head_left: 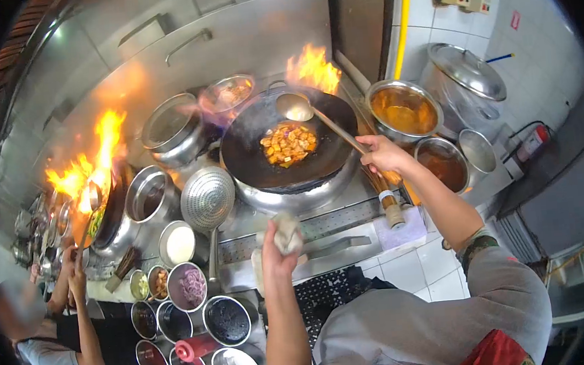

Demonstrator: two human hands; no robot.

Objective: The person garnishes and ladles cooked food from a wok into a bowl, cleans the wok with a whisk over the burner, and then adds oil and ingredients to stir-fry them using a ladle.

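My right hand is wrapped round the handle of a long metal ladle. The ladle's bowl is raised over the back part of a large black wok. Browned, diced food lies in the wok's middle, with light smoke above it. In front of the wok, my left hand grips a folded pale cloth, clear of the wok's rim. Flames rise behind the wok's right side.
At the left a co-worker holds a ladle over another wok with tall flames. A perforated strainer lies left of my wok. Ingredient containers stand at lower left, sauce pots at right, a brush nearer me.
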